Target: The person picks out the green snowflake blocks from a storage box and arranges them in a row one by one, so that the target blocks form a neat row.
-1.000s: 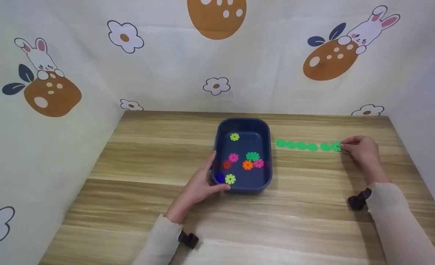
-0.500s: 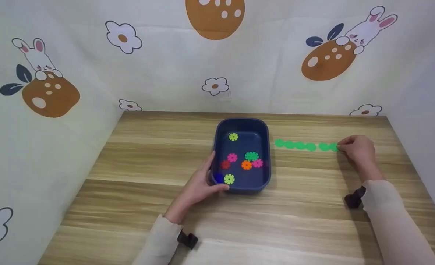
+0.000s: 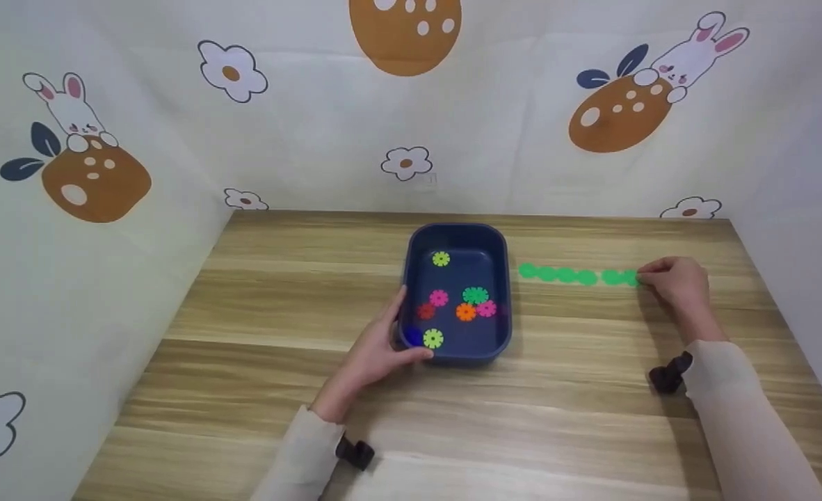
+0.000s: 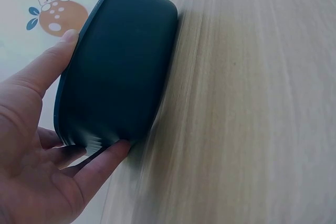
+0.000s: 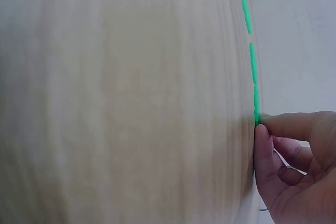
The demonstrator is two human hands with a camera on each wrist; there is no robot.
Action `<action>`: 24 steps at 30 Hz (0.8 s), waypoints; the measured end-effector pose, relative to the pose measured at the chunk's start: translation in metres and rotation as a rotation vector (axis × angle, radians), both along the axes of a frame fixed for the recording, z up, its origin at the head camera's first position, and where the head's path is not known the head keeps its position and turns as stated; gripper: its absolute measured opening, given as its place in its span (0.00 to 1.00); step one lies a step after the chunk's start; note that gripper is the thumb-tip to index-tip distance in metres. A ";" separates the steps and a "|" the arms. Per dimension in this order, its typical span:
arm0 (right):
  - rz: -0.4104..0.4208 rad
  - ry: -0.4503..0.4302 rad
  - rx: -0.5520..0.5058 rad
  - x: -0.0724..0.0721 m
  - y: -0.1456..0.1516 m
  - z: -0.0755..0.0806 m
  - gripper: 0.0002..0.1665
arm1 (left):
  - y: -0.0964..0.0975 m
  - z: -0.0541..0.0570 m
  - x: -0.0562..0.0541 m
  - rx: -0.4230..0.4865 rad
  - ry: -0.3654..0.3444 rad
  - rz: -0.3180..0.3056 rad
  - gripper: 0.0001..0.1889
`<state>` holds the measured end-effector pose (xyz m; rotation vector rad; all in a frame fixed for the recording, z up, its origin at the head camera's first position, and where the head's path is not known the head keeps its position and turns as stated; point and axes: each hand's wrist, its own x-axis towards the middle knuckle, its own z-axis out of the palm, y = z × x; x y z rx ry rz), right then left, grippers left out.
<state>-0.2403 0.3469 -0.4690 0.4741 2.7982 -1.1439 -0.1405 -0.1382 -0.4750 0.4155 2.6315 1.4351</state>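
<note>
My left hand (image 3: 376, 351) holds the near-left corner of a dark blue plastic box (image 3: 470, 353), thumb on its rim and fingers against the outside wall, as the left wrist view shows. To the right, my right hand (image 3: 682, 287) pinches a green notched disc (image 3: 631, 277) between thumb and fingertips, low at the tabletop. That disc meets another green disc (image 3: 611, 277) on its left. A small gap separates this pair from a row of joined green discs (image 3: 557, 274) running toward the box. The pinched disc's right edge is hidden by the fingertips.
Inside the box lie loose notched discs: yellow-green (image 3: 441, 259), pink (image 3: 439, 298), red (image 3: 425, 311), orange (image 3: 465, 312), green (image 3: 475, 296) and blue (image 3: 413, 337). A patterned cloth wall (image 3: 313, 139) rises behind the wooden table (image 3: 279, 278).
My right hand has shifted slightly left with its disc, which was tilted with its face showing and now lies flatter against its neighbour. The left hand and box hold still.
</note>
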 end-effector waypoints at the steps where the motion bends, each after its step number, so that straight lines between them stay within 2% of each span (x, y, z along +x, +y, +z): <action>1: -0.012 0.001 -0.035 0.000 0.001 0.000 0.18 | 0.000 0.000 0.000 -0.004 -0.001 0.000 0.59; 7: -0.088 0.018 -0.287 0.003 0.002 0.000 0.17 | 0.000 0.000 0.000 -0.010 -0.008 0.000 0.59; 10: -0.105 0.046 -0.361 0.004 -0.001 0.003 0.15 | -0.001 0.000 0.000 -0.007 -0.006 0.001 0.59; 13: -0.092 0.088 -0.379 0.006 -0.005 0.008 0.14 | -0.002 -0.001 0.000 -0.002 -0.002 -0.001 0.59; 19: -0.031 0.141 -0.338 0.009 -0.016 0.018 0.17 | -0.001 -0.001 0.000 0.007 -0.004 0.003 0.59; 24: -0.024 0.174 -0.332 0.011 -0.027 0.022 0.17 | -0.001 -0.001 0.000 0.008 -0.016 0.000 0.59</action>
